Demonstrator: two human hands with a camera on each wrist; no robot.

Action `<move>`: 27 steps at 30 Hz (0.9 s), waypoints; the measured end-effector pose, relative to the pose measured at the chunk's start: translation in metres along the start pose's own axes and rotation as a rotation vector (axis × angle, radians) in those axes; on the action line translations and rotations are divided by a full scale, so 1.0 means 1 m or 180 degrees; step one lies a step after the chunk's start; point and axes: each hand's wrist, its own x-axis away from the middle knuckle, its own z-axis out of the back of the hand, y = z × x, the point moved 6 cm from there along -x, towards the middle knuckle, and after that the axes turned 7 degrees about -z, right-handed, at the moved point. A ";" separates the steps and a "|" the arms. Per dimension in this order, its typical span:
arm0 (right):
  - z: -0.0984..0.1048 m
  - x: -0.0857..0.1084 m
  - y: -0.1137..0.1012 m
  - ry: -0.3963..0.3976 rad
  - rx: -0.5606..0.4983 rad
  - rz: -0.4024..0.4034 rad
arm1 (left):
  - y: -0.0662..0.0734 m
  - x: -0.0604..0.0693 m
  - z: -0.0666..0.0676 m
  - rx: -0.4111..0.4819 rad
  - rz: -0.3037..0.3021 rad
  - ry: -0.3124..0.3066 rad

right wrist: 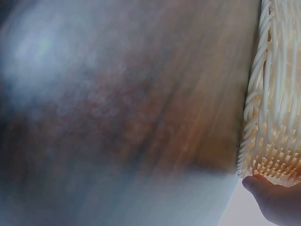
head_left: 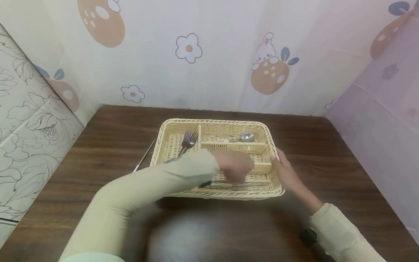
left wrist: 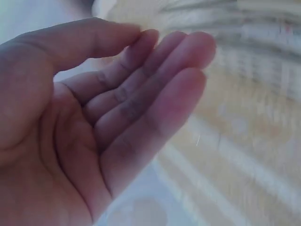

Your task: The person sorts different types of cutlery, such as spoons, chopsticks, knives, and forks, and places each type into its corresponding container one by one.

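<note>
A cream woven cutlery basket point(head_left: 216, 196) with several compartments sits on the table. My left hand point(head_left: 234, 165) is blurred above its right-hand compartments. In the left wrist view that hand's fingers point(left wrist: 176, 106) are loosely bent, and nothing lies between them and the thumb. My right hand point(head_left: 284, 173) grips the basket's right end, thumb over the rim. Two forks point(head_left: 188, 140) lie in the left compartment, partly behind my left sleeve. A spoon point(head_left: 247, 137) rests in the back compartment. Slim utensils point(head_left: 226, 185) lie in the front compartment; their kind is unclear.
A thin, light-handled metal utensil point(head_left: 144, 157) lies on the dark wooden table point(head_left: 114, 134) left of the basket. Behind the table hangs a printed curtain point(head_left: 222, 80). A dark round object point(head_left: 308, 237) shows beside my right sleeve.
</note>
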 end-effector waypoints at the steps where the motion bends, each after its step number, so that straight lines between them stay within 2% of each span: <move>1: 0.000 0.000 0.000 -0.0001 0.0004 0.0009 | -0.003 0.006 0.003 0.0002 -0.0031 0.0066; 3: 0.000 0.000 -0.001 0.0008 0.0013 0.0011 | -0.015 0.030 0.014 0.0012 -0.0194 0.0327; 5: 0.000 0.000 -0.001 0.0020 0.0047 0.0001 | -0.036 0.055 0.021 0.0141 -0.0279 0.0581; 8: 0.000 0.000 -0.001 0.0013 0.0077 -0.0024 | -0.079 0.097 0.024 0.0495 -0.0122 0.1010; 10: 0.000 0.000 0.000 0.0015 0.0084 -0.0025 | -0.110 0.126 0.023 0.0729 0.0110 0.1325; 12: 0.000 0.000 0.001 0.0035 0.0105 -0.0028 | -0.139 0.152 0.019 0.0759 0.0401 0.1597; 13: 0.001 0.000 0.001 0.0045 0.0113 -0.0029 | -0.151 0.163 0.016 0.0733 0.0524 0.1696; 15: 0.002 0.000 0.002 0.0051 0.0103 -0.0029 | -0.172 0.181 0.007 0.0635 0.0793 0.1760; 18: 0.002 0.000 0.002 0.0026 0.0079 -0.0032 | -0.193 0.200 -0.009 0.0399 0.1085 0.1713; 20: 0.001 -0.001 0.002 -0.0007 0.0044 -0.0023 | -0.203 0.206 -0.021 0.0430 0.1246 0.1641; 25: 0.000 0.000 0.001 -0.0005 0.0046 -0.0038 | -0.219 0.207 -0.043 0.0568 0.1546 0.1450; 27: 0.000 0.000 0.001 0.0008 0.0054 -0.0055 | -0.223 0.206 -0.049 0.0516 0.1623 0.1424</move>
